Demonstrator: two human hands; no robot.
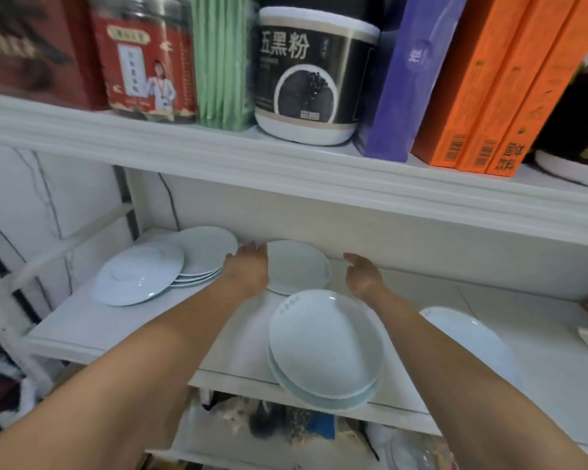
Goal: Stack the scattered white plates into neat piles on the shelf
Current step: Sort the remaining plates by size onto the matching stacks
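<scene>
Two-plate stack overhangs shelf edge, in front of back plate. Left grip uncurled, at that plate's left rim; right grip slack-fingered, just right of it, holding nothing.

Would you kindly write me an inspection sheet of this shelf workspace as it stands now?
Surface: white shelf, plates spread across it.
Job's things: left stack with a loose plate overlapping it; rear plate single; front pair overhanging the shelf edge; right plate single.
Clutter: unclear items at the far right edge.
Hands: left hand at the rear plate's left rim, grip unclear; right hand open, beside that plate, apart from it.
Cables: nothing seen.
Surroundings: upper shelf holds a red tin, black canister, purple box and orange boxes; blurred oddments below.
</scene>
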